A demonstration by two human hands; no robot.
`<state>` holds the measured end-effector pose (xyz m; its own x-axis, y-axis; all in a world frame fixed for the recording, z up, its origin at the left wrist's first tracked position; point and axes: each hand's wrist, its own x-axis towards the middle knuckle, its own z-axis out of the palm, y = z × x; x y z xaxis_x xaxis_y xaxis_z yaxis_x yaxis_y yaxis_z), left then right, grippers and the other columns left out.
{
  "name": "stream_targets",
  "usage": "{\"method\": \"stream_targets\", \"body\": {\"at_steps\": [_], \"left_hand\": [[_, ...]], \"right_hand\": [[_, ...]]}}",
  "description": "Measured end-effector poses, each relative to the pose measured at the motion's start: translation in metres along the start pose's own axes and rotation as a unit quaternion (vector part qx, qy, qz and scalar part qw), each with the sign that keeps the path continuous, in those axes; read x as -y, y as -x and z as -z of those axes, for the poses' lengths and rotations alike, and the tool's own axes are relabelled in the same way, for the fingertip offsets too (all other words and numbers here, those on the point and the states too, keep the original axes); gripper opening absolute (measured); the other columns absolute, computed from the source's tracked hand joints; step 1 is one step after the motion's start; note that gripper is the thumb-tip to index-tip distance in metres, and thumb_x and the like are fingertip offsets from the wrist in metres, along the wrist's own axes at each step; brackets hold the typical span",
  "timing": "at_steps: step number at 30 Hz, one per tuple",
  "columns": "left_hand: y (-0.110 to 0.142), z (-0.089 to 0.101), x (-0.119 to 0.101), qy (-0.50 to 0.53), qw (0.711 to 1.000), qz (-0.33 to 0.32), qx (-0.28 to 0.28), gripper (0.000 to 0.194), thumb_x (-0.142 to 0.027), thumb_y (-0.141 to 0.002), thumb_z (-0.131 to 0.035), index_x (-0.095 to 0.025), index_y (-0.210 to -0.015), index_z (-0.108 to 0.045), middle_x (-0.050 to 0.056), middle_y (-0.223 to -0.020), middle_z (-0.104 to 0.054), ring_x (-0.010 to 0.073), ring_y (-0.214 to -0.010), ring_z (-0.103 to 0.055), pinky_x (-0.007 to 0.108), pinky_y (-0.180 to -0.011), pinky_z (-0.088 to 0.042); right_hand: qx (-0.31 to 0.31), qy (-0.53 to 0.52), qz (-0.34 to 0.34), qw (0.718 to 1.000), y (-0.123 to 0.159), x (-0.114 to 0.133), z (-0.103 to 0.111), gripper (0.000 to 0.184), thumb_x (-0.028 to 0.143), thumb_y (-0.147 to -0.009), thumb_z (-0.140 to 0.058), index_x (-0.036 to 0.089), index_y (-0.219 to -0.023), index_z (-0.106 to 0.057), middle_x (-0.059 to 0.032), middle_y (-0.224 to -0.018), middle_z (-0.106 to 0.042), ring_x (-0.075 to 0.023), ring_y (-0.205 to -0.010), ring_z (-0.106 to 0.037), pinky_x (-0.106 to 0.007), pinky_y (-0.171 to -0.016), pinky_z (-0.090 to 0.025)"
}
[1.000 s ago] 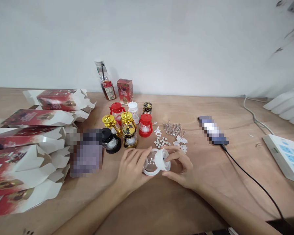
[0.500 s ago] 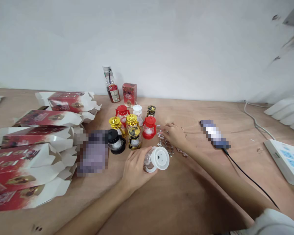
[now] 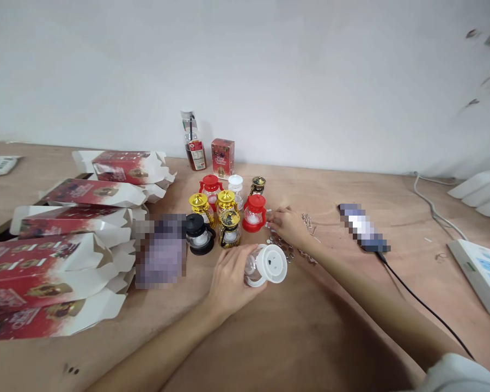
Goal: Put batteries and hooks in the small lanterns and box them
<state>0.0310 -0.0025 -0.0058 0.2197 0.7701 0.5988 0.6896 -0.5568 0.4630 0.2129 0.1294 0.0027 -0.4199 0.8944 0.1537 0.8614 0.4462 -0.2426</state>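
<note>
The white lantern point(image 3: 265, 265) had a clear, rounded middle and a broad white disc at one end, marked with a small dark spot and turned tilted toward the camera. A white rim stood behind the disc. The far end of the lantern was hidden by the left hand point(image 3: 231, 280), and the spot was too small to tell whether it was a hole or a part. The fingertips of the right hand point(image 3: 289, 226) were drawn together low over small white pieces point(image 3: 268, 225), just beside a red lantern point(image 3: 255, 213); whether they pinched one could not be told. The right forearm partly covered the small round pieces point(image 3: 289, 255), which were blurred. The left hand was closed around the clear middle, fingers over the top, so that the disc stuck out past the grip toward the person's right. The lantern lay on the person's side of the black-and-gold lantern point(image 3: 230, 231), apart from the right hand.
</note>
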Motion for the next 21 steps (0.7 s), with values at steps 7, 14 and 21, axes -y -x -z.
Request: {"method": "stream_targets", "body": {"at_steps": [7,14,21], "left_hand": [[0.0006,-0.0008,0.0007,-0.005,1.0,-0.004,0.0,0.051,-0.02,-0.067,-0.066,-0.02,-0.115,-0.048,0.007,-0.109,-0.069,0.0246,-0.097,-0.065,0.037,-0.081,-0.047],[0.0002,-0.0009,0.0008,-0.004,1.0,0.001,-0.004,0.052,-0.018,-0.065,-0.067,-0.02,-0.113,-0.049,0.006,-0.107,-0.069,0.0233,-0.095,-0.065,0.035,-0.08,-0.046],[0.0007,-0.0012,0.003,-0.009,1.0,0.004,-0.009,0.05,-0.02,-0.066,-0.065,-0.02,-0.113,-0.049,0.007,-0.105,-0.069,0.0241,-0.094,-0.065,0.036,-0.079,-0.046]], "right_hand": [[0.013,-0.006,0.005,1.0,-0.003,0.0026,0.0005,0.013,0.021,-0.085,-0.059,0.018,-0.083,-0.072,-0.0086,-0.095,-0.068,-0.0236,-0.093,-0.055,-0.033,-0.084,-0.036],[-0.002,-0.04,0.012,0.999,-0.0008,0.0053,-0.0023,0.015,0.031,-0.084,-0.063,0.02,-0.087,-0.072,-0.0087,-0.097,-0.07,-0.0245,-0.096,-0.056,-0.035,-0.088,-0.035],[-0.06,-0.13,0.011,0.99,-0.0025,0.0079,-0.0082,0.009,0.021,-0.076,-0.071,0.019,-0.068,-0.068,-0.0034,-0.076,-0.071,-0.0189,-0.079,-0.06,-0.03,-0.078,-0.041]]}}
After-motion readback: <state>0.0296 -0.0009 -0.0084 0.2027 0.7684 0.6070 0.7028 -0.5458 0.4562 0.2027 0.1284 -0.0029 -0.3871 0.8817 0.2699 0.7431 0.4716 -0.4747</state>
